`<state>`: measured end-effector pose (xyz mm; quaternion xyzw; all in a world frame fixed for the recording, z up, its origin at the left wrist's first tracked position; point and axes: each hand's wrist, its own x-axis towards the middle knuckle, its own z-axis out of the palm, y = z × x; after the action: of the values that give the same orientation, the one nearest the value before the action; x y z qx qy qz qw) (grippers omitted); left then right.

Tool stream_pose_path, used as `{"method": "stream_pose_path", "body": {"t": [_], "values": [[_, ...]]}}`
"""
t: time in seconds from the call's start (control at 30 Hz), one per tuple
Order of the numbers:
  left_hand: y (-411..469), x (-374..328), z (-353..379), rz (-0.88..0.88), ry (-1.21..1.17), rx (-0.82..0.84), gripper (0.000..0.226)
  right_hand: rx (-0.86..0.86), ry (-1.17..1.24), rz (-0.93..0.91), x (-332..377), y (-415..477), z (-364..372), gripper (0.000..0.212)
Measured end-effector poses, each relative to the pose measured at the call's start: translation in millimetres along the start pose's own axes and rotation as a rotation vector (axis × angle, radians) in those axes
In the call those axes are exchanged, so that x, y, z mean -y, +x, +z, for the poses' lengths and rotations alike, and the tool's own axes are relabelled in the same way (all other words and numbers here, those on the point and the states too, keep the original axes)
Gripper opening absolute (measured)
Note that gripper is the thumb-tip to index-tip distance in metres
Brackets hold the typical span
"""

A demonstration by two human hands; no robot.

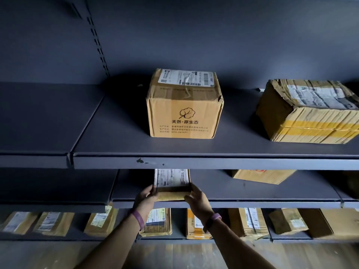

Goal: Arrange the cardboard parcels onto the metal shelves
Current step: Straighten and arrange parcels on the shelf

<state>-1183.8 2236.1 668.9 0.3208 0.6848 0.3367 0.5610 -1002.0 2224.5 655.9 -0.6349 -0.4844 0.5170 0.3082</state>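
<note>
On the bottom shelf (58,237) at far left we see a row of taped parcels (52,223) lying flat. Moving right, our left hand (145,198) and right hand (198,200) clasp a flat parcel (172,186) from either side — fingers curled around its near corners, label facing up — at the front edge of the middle shelf (252,193). Above it, on the top shelf (116,133), stands a printed box (184,107). Further right sits a battered box (308,111) wrapped in yellow tape, well apart from the first.
</note>
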Motion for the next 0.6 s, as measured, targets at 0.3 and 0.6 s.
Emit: {"method": "stream_pose_path", "body": {"t": [0.3,0.6], "values": [[-26,12,18,-0.28,0.058,-0.05,0.012,-0.069,0.042,0.181,-26,-24,-38,0.06],[-50,-22,122,-0.154,0.229,0.402,0.023,-0.305,0.06,0.267,-52,-50,-181,0.055]]}}
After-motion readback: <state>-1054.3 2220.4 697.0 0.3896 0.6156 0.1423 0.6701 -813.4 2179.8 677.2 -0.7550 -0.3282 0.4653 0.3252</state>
